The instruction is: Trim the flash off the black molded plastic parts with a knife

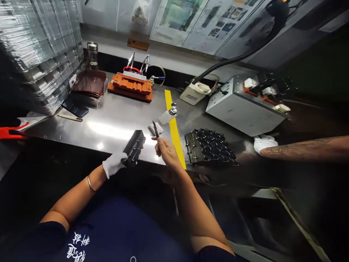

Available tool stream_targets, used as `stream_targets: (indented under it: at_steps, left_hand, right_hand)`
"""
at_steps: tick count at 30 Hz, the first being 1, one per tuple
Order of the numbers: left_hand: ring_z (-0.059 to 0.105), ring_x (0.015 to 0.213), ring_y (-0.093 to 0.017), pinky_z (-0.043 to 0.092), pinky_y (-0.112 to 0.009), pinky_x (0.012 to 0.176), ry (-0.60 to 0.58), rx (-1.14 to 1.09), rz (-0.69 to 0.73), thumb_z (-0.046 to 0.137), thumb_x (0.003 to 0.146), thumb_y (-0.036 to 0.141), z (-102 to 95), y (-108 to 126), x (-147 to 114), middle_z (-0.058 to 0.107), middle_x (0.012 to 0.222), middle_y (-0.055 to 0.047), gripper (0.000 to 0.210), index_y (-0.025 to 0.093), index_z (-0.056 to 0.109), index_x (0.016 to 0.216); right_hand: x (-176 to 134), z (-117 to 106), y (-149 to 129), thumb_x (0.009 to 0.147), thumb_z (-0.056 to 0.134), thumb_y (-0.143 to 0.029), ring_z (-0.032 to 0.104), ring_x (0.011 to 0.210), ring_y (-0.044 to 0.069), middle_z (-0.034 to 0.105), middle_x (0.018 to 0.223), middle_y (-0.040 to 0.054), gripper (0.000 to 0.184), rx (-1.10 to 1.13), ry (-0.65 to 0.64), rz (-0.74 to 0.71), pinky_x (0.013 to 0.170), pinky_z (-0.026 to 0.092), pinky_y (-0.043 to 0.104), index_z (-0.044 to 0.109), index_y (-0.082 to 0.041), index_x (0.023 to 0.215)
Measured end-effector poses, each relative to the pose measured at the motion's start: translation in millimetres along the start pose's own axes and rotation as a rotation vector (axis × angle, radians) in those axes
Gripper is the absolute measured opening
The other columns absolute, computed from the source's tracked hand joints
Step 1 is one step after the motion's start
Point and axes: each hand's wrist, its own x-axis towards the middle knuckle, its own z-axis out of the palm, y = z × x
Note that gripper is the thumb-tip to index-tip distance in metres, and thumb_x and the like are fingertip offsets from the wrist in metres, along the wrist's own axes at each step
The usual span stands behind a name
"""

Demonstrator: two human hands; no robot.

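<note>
Person's white-gloved left hand (113,164) grips near end of black oblong plastic part (134,147) over steel worktop's (120,112) front edge, fingertips largely hidden. Bare right hand (167,150): fingers curled closed round slim dark tool (155,129), left of yellow tape strip (176,134).

There is one black block (133,146), one slim dark tool (155,129), two white gloves (112,165), one bracelet (91,185), one orange fixture (130,86), one lidded jar (92,56), one phone (77,108), one pump bottle (167,116), one small packet (159,128), one yellow strip (176,136) and one grey box (242,111). The clear trays (51,40) and black ringed parts (214,145) crowd too closely to count.
</note>
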Motion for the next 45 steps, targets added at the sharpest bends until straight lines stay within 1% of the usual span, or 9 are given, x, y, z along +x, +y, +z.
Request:
stream_targets:
  at_steps: [3, 5, 8, 10, 15, 20, 26, 35, 45]
  left_hand:
    - [0.064, 0.104, -0.029, 0.048, -0.045, 0.093, -0.007, -0.145, -0.102, 0.057, 0.078, 0.015, -6.4, -28.3, -32.6, 0.066, 0.117, -0.015, 0.038, 0.011, 0.062, 0.116]
    - [0.060, 0.112, -0.032, 0.045, -0.050, 0.097, -0.051, -0.283, -0.204, 0.057, 0.078, 0.016, -9.6, -41.3, -42.5, 0.063, 0.123, -0.017, 0.042, 0.009, 0.060, 0.120]
    - [0.063, 0.107, -0.033, 0.047, -0.052, 0.094, -0.068, -0.426, -0.346, 0.052, 0.082, 0.021, -13.9, -47.5, -38.0, 0.066, 0.115, -0.018, 0.040, 0.004, 0.060, 0.118]
    - [0.068, 0.095, -0.030, 0.052, -0.049, 0.085, -0.026, -0.425, -0.417, 0.047, 0.086, 0.022, -15.5, -46.5, -29.4, 0.070, 0.103, -0.016, 0.033, 0.005, 0.063, 0.110]
    - [0.071, 0.077, -0.027, 0.057, -0.043, 0.069, 0.104, -0.292, -0.422, 0.047, 0.088, 0.021, -12.6, -42.1, -21.3, 0.071, 0.089, -0.013, 0.025, 0.009, 0.064, 0.102]
    - [0.071, 0.074, -0.027, 0.058, -0.041, 0.064, 0.138, -0.229, -0.403, 0.050, 0.087, 0.018, -5.3, -35.9, -27.2, 0.072, 0.086, -0.013, 0.023, 0.009, 0.065, 0.101]
    - [0.071, 0.074, -0.026, 0.058, -0.040, 0.064, 0.172, -0.162, -0.401, 0.050, 0.086, 0.016, -3.2, -31.1, -26.1, 0.071, 0.085, -0.013, 0.023, 0.007, 0.065, 0.100]
    - [0.071, 0.072, -0.025, 0.057, -0.039, 0.064, 0.157, -0.117, -0.407, 0.048, 0.086, 0.014, -8.1, -27.7, -24.2, 0.072, 0.084, -0.013, 0.023, 0.007, 0.067, 0.097]
    - [0.071, 0.069, -0.024, 0.058, -0.037, 0.061, 0.193, -0.150, -0.361, 0.051, 0.085, 0.014, -1.8, -31.0, -23.9, 0.072, 0.081, -0.011, 0.019, 0.008, 0.066, 0.095]
  right_hand:
    - [-12.9, -12.4, 33.3, 0.082, 0.047, -0.063, 0.054, 0.057, 0.012, 0.059, 0.071, 0.0027, 0.049, -0.165, -0.053, 0.028, 0.052, 0.048, 0.027, 0.061, -0.017, 0.092]
    - [-17.8, -10.7, 44.2, 0.088, 0.043, -0.052, 0.060, 0.065, 0.015, 0.064, 0.083, 0.0061, 0.043, -0.273, -0.110, -0.005, 0.061, 0.052, 0.030, 0.061, -0.017, 0.105]
    - [-18.1, -3.4, 47.9, 0.093, 0.038, -0.038, 0.065, 0.088, 0.020, 0.069, 0.104, 0.0085, 0.039, -0.496, -0.138, -0.125, 0.079, 0.051, 0.033, 0.057, -0.020, 0.122]
    - [-15.6, 0.7, 46.3, 0.094, 0.038, -0.034, 0.063, 0.101, 0.022, 0.068, 0.113, 0.0075, 0.035, -0.664, -0.141, -0.177, 0.086, 0.048, 0.033, 0.060, -0.022, 0.119]
    - [-12.6, 6.6, 37.3, 0.096, 0.035, -0.028, 0.064, 0.095, 0.021, 0.070, 0.105, 0.0094, 0.032, -1.000, -0.170, -0.204, 0.073, 0.042, 0.028, 0.062, -0.017, 0.110]
    - [-12.9, 13.6, 27.8, 0.098, 0.031, -0.040, 0.064, 0.074, 0.019, 0.072, 0.084, 0.0080, 0.043, -1.203, -0.185, -0.220, 0.058, 0.026, 0.028, 0.065, -0.016, 0.090]
    - [-3.6, 14.9, 28.9, 0.096, 0.035, -0.044, 0.060, 0.064, 0.016, 0.072, 0.079, 0.0092, 0.046, -1.244, -0.109, -0.263, 0.054, 0.018, 0.029, 0.068, -0.015, 0.082]
    - [9.2, 9.0, 27.7, 0.093, 0.039, -0.051, 0.062, 0.068, 0.018, 0.074, 0.082, 0.0085, 0.047, -1.230, -0.168, -0.303, 0.054, 0.017, 0.028, 0.071, -0.017, 0.083]
    - [-1.8, 8.4, 32.3, 0.098, 0.034, -0.038, 0.060, 0.073, 0.017, 0.070, 0.083, 0.0097, 0.043, -1.080, -0.119, -0.352, 0.061, 0.029, 0.028, 0.067, -0.015, 0.083]
